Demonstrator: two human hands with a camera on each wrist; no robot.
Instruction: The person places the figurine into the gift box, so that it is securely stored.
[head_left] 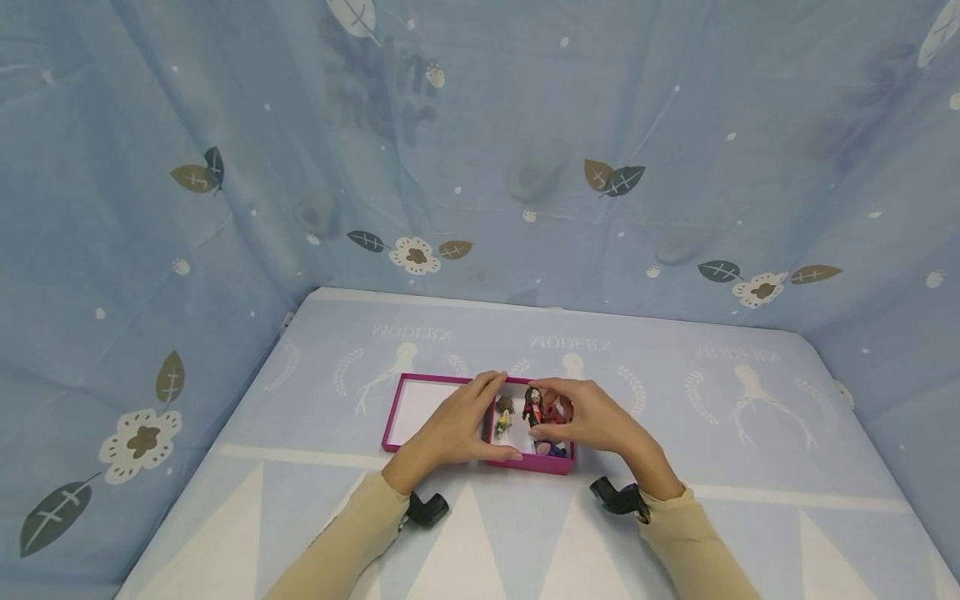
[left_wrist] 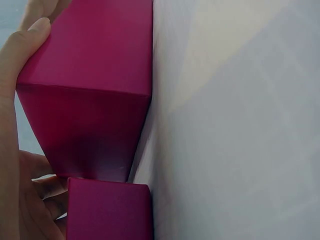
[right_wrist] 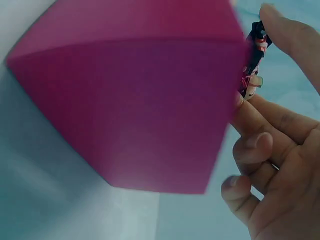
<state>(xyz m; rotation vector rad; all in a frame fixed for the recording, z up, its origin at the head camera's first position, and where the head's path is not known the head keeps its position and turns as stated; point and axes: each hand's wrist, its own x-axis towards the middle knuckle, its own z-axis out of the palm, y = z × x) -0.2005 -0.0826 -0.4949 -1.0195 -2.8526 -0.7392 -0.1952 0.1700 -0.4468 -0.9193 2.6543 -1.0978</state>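
Note:
A magenta box (head_left: 528, 463) with a white inside sits on the table. My left hand (head_left: 456, 421) spans its left side, thumb at the near rim and fingers at the far one, gripping it. Over the box's right part, my right hand (head_left: 596, 417) pinches a small dark-haired figurine (head_left: 533, 404) in red and black between thumb and fingertips; the right wrist view shows the figurine (right_wrist: 256, 57) just past the box edge. Inside the box lie a brown-haired figurine (head_left: 503, 418) in yellow and green, a reddish piece (head_left: 557, 407) and a bluish piece (head_left: 553, 450), the latter two partly hidden.
Left of the box, and close against it, lies a shallow magenta lid (head_left: 387, 429) with its white inside up. A pale blue patterned cloth (head_left: 525, 542) covers the table. Blue printed curtains (head_left: 480, 167) hang behind and at both sides.

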